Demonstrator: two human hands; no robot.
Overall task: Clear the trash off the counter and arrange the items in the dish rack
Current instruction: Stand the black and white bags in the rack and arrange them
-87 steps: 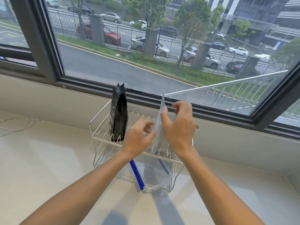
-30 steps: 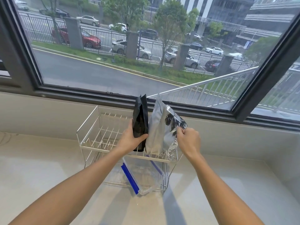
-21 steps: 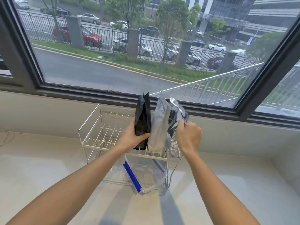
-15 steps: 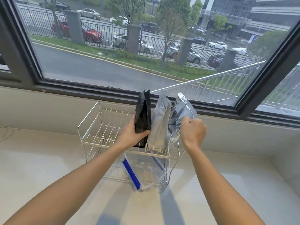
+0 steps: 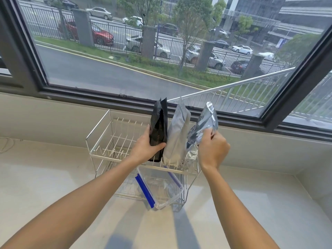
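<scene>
- Dish rack [image 5: 100, 133]: white wire, two tiers, standing on the pale counter [image 5: 45, 186] under the window [image 5: 161, 51].
- My left hand [image 5: 145, 146]: wrapped round the lower half of the black pouch [image 5: 159, 130], thumb across its front, fingers behind. Pouch stands upright in the top tier, base down among the wires.
- Matte silver pouch [image 5: 177, 139]: upright in the same tier, just to the right of the black one, the two touching along their sides. Neither hand grips it.
- My right hand [image 5: 212, 150]: fingertips pinched on the shiny foil pouch [image 5: 203, 128] at mid-height. This pouch tilts to the right, top leaning away from the matte silver one, its crumpled lower end at the rack's right end.
- Clear container [image 5: 161, 191] with blue clips: lower tier, tilted, one corner poking out at the front.
- Left part of the top tier: bare wires only.
</scene>
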